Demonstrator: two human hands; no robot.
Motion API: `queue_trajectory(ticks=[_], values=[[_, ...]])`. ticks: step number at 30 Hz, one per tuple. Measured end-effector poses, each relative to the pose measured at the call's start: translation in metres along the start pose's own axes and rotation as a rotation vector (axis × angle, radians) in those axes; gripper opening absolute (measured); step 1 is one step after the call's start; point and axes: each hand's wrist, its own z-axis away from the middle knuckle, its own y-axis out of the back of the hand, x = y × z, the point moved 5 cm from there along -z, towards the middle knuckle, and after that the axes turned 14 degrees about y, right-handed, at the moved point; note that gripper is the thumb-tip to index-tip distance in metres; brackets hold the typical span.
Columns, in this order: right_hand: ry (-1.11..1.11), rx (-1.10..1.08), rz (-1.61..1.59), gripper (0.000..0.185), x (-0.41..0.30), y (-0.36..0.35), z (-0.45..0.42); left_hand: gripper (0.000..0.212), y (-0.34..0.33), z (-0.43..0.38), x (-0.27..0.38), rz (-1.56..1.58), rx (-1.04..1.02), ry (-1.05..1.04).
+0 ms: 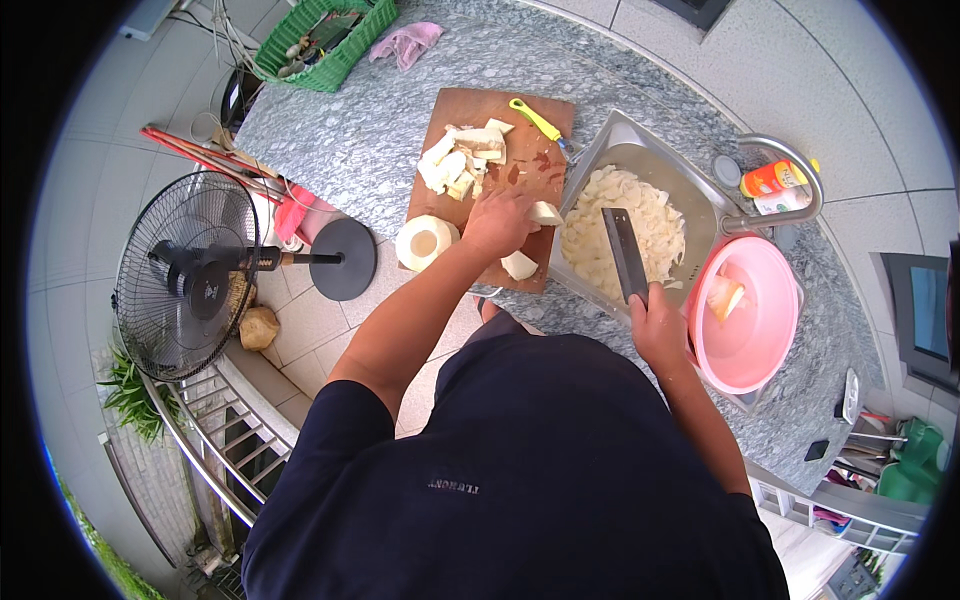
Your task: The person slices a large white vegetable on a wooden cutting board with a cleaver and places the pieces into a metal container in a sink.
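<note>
My left hand (501,219) is on the wooden cutting board (442,112), its fingers around a pale vegetable chunk (546,214) at the board's right side. Another wedge (519,265) lies below it. A round, peeled piece with a hollow centre (424,242) rests at the lower left corner. Above my left hand is a heap of cut pale chunks (461,161). In my right hand (661,330) is the handle of a cleaver (624,251), its blade over the steel sink (694,195). Many thin pale slices (619,217) lie in the sink, partly hidden by the blade.
A yellow-green-handled peeler (536,120) lies on the board. Right of the sink stand a curved faucet (780,220), an orange bottle (769,178) and a pink basin (750,352) holding a pale piece. Further left are a green basket (337,67), pink cloth (409,43) and a standing fan (195,277).
</note>
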Motion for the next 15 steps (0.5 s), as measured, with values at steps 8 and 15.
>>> queue_trajectory(ticks=[8,15], values=[[-0.07,0.077,-0.064,0.023,0.005,0.005,0.029,0.038,0.075,0.04,0.052,1.317,-0.711,0.304],[-0.071,0.066,-0.032,0.022,0.002,0.009,0.027,0.04,0.099,0.065,0.064,1.46,-0.714,0.334]])
